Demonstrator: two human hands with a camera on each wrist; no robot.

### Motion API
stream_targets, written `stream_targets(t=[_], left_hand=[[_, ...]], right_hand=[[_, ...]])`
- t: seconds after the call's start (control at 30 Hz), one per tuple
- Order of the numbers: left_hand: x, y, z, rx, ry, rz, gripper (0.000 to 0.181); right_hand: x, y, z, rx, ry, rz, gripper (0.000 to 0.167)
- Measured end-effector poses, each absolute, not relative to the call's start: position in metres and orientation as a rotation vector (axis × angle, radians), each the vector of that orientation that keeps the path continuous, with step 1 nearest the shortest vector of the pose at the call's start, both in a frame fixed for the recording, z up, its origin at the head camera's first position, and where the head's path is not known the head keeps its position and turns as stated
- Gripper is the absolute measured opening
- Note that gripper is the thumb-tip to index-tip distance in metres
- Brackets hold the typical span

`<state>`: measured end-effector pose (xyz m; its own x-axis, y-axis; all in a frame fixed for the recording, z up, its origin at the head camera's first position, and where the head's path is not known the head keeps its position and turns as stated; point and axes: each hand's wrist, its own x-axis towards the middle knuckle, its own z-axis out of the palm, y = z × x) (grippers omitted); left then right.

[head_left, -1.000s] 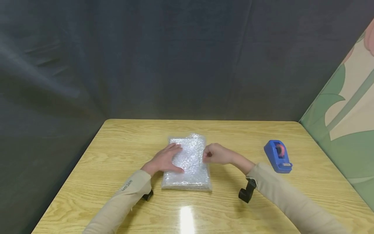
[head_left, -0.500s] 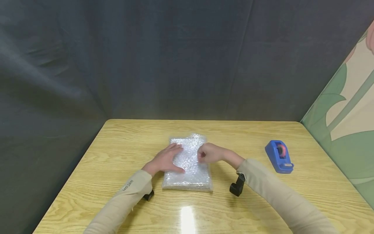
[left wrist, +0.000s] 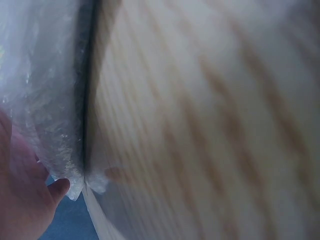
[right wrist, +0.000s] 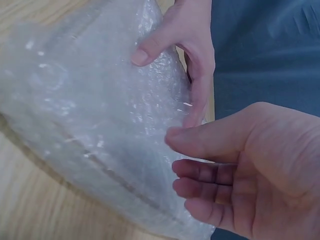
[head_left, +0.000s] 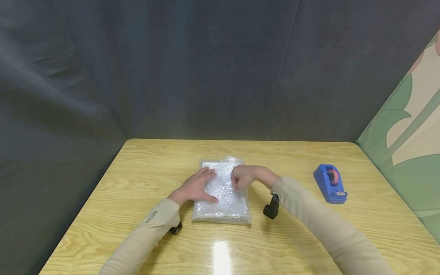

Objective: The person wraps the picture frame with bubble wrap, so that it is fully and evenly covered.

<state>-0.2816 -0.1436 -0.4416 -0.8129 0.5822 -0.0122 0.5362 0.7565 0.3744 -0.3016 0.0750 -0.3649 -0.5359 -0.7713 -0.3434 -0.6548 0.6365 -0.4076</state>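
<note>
A flat rectangular package in bubble wrap (head_left: 223, 208) lies on the wooden table in front of me. My left hand (head_left: 196, 187) rests on its left side, thumb and fingers spread. In the right wrist view, that hand's thumb (right wrist: 142, 56) lies on the wrap. My right hand (head_left: 243, 176) is over the package's right half, fingers curled. Seen from the right wrist, its thumb (right wrist: 205, 137) lies above the curled fingers (right wrist: 202, 190), close to the wrap; nothing held shows between them. Whether the fingertips touch the wrap is unclear.
A blue tape dispenser (head_left: 330, 184) with a reddish roll stands to the right on the wooden table (head_left: 137, 168). A dark cloth (head_left: 206, 68) hangs behind the table and at the left. A patterned panel (head_left: 416, 152) borders the right side.
My right hand has moved left from the package's right edge over its top, with the wrist turning. The left hand and the package keep their places.
</note>
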Motion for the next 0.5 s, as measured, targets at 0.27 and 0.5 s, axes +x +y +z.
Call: stream_targets(t=[0.27, 0.5], left_hand=[[-0.2805, -0.1444, -0.4424, 0.902, 2.831, 0.554, 0.098], [-0.2796, -0.1429, -0.4427, 0.881, 2.824, 0.559, 0.097]], right_hand=[[-0.309, 0.0654, -0.3667, -1.124, 2.352, -0.21, 0.012], [-0.3116, 0.0668, -0.373, -1.104, 2.359, -0.249, 0.009]])
